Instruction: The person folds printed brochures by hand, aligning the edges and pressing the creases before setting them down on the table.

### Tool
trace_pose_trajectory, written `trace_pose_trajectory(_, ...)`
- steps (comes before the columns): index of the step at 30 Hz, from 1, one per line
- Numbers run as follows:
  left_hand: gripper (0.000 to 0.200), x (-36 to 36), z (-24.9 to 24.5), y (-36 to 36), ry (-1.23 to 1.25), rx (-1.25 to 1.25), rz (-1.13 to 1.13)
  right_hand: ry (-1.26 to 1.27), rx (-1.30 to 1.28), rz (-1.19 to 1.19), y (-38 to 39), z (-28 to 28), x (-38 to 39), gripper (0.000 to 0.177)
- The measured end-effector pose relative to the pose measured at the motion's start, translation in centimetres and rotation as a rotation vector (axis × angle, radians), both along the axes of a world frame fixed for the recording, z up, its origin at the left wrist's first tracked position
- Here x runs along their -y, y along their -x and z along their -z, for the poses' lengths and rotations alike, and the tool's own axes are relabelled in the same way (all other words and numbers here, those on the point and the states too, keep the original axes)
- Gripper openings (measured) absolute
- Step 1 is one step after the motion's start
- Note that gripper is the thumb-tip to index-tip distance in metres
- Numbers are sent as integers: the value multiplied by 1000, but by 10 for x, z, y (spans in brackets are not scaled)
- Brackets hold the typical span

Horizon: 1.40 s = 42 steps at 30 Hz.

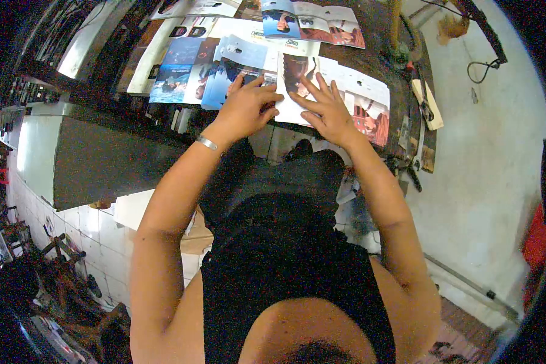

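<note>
My right hand (327,112) lies palm down with fingers spread on a white printed sheet (294,113) that carries a brown picture. To its left, my left hand (244,110), with a silver bracelet (207,142) at the wrist, rests its fingertips on overlapping blue printed sheets (215,91). Its fingers are apart and slightly bent, and its thumb points toward the white sheet. Partly under the right hand's side is a stack of printed sheets with a reddish picture (373,124). Whether anything is under my palms is hidden.
More printed sheets (327,24) lie toward the back of the dark table (379,54). Tools, including a wrench (417,164), are at the right edge near the wall (485,151). A grey metal cabinet (109,158) stands to the left.
</note>
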<state>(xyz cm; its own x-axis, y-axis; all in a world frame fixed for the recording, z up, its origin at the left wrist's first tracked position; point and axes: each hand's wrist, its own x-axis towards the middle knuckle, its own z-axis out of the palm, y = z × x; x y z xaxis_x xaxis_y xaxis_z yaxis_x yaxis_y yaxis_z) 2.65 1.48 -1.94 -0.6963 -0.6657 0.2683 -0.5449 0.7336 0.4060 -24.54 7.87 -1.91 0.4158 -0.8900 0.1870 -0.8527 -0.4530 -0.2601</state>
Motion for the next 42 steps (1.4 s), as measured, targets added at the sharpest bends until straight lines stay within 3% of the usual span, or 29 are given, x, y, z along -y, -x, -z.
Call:
trace_pose_trajectory(7, 30, 2, -12, 4, 181, -17, 53, -26, 1, -13, 1, -2, 1, 50)
trace_pose_trajectory(10, 32, 10, -22, 11, 197, 254, 139, -63, -148, 7, 4, -17, 1, 49)
trace_pose_trajectory(16, 45, 15, -62, 30, 29, 554, 231, 10, -131, 78, 22, -20, 0, 60)
trace_pose_trajectory(23, 58, 15, -66, 44, 107, 491, 270, -21, -132, 203, 18, -11, -24, 64)
trace_pose_trajectory(25, 61, 18, -63, 48, 143, 505, 264, -42, -136, 215, 15, -13, -29, 75)
trace_pose_trajectory(31, 65, 23, -65, 50, 97, 520, 294, -3, -109, 587, -17, -17, -43, 90)
trace_pose_trajectory(37, 74, 20, -70, 52, 63, 602, 272, 87, -80, 650, -9, -5, -2, 92)
trace_pose_trajectory(42, 67, 19, -69, 48, 102, 512, 287, 105, -118, 688, 9, 11, 57, 92)
